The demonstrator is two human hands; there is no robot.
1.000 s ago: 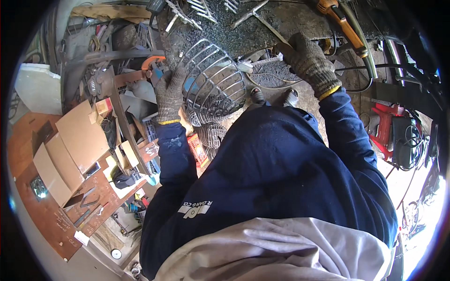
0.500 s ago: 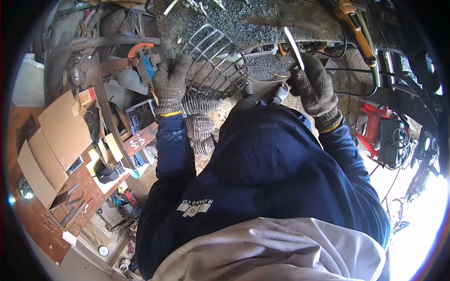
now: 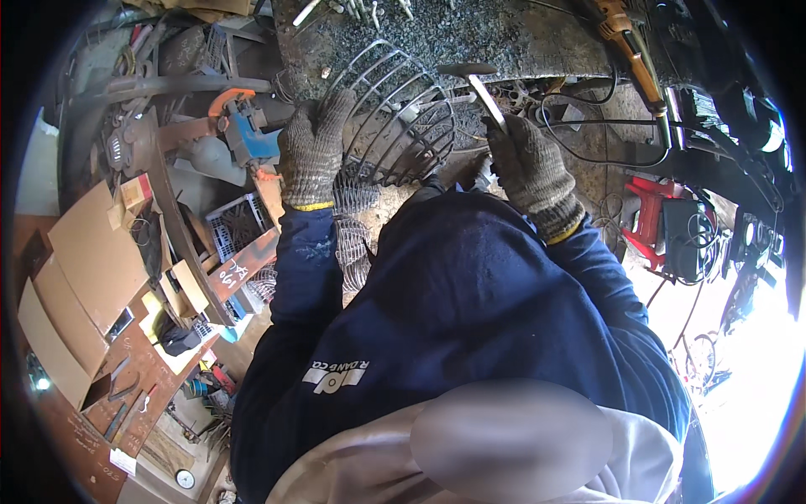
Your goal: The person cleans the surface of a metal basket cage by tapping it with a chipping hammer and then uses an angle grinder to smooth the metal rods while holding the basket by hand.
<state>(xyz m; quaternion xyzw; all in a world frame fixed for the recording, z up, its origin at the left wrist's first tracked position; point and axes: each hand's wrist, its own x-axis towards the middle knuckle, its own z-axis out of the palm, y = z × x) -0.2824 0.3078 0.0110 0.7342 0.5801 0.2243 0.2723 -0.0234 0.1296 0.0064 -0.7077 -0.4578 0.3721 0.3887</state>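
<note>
My left hand (image 3: pixel 316 149), in a worn grey knit glove with a yellow cuff, grips the left side of a curved metal wire basket (image 3: pixel 393 119). The basket stands tilted at the near edge of the dark workbench (image 3: pixel 525 38). In a matching glove, my right hand (image 3: pixel 532 172) is closed round the pale metal handle of a hammer (image 3: pixel 487 99). Its narrow dark head lies by the basket's upper right rim; whether they touch I cannot tell.
Similar wire baskets (image 3: pixel 351 239) are stacked below my left hand. A blue and orange clamp-like tool (image 3: pixel 250 139) sits left of it. An orange power tool (image 3: pixel 625 42) with a looping cable lies at the far right. A red stand (image 3: pixel 645 223) is on the right, cardboard boxes (image 3: pixel 101 260) on the left.
My right hand has moved left, and the hammer has come closer to the basket, its head no longer motion-blurred. My left hand still grips the basket.
</note>
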